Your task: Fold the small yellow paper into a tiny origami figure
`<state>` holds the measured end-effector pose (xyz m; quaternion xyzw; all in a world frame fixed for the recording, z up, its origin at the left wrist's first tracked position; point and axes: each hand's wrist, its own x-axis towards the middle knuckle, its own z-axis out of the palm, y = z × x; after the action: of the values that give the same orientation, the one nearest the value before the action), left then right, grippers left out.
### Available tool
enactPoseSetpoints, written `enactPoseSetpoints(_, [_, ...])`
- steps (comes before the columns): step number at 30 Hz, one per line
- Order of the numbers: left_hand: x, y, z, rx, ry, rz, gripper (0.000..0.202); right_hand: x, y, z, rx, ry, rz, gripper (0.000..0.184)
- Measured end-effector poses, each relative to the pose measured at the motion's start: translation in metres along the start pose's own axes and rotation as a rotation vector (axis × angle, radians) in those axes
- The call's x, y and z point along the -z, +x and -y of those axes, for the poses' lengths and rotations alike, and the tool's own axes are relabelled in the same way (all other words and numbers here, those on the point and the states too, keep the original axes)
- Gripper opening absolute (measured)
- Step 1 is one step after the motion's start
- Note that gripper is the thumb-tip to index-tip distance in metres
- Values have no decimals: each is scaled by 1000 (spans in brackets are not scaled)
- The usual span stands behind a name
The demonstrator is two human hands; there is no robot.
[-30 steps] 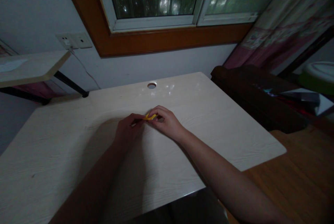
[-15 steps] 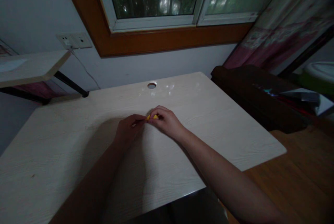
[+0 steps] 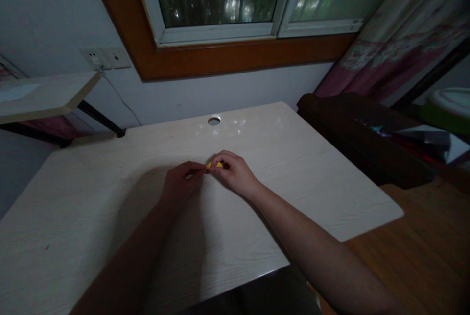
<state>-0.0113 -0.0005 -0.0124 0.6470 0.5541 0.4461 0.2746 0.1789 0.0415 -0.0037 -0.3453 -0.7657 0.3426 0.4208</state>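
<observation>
A small yellow object (image 3: 219, 164), its kind too small to make out, is pinched in my right hand (image 3: 232, 170) over the middle of the table (image 3: 293, 168). My left hand (image 3: 180, 178) meets it from the other side, with thumb and fingertips closed at the object's left end. The fingertips of both hands nearly touch there. Most of the yellow piece is covered by my right fingers, and what exactly the left fingertips grip is hidden.
A round cable hole (image 3: 214, 121) lies near the table's back edge. At the left stands a raised shelf (image 3: 69, 92) on black legs, below a wall socket (image 3: 105, 58) with a white cord. Dark wooden furniture (image 3: 348, 129) borders the table at the right.
</observation>
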Motion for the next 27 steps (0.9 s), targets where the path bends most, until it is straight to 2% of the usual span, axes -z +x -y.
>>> enactPoseSetpoints(9, [1,1,-4,-24,4,31,13,0,-2,-1,78,-66,61,2])
enactPoseSetpoints(15, [-2,2,2,27,-100,34,18,2,-3,1,130,-150,153,12])
enactPoseSetpoints(20, [-2,3,2,40,36,35,19,0,-3,0,116,-179,174,13])
enactPoseSetpoints(23, [-2,2,-2,39,47,55,18,-1,-3,0,92,-191,169,11])
enactPoseSetpoints(27, [-2,2,-6,-17,94,73,12,-1,-3,0,81,-193,168,12])
